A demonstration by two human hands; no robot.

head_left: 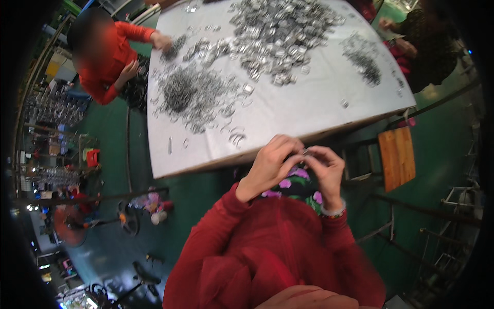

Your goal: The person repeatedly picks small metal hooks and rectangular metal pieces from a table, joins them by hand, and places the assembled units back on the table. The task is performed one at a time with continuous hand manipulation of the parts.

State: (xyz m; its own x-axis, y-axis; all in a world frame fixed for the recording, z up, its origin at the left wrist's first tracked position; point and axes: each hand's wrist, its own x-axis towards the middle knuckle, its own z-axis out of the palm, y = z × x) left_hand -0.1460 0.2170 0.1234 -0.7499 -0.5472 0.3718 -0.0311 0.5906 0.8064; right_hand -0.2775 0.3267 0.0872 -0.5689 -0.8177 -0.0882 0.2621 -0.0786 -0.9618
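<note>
Metal bit (304, 152), any writing on it too small for us to read, sits pinched between the fingertips of our left hand (268, 164) and right hand (328, 169), near the counter (303, 112) bearing a silvery heap (283, 38) and, leftward, thinner pieces (188, 95).

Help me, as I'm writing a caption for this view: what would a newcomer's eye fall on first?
Probably the big heap of silvery metal pieces toward the far side of the white-topped table. Next, near the picture's middle at the table's near edge, the left hand and right hand meet fingertip to fingertip at a small shiny piece. The orange-brown wooden seat right of them also stands out against the green floor.
</note>
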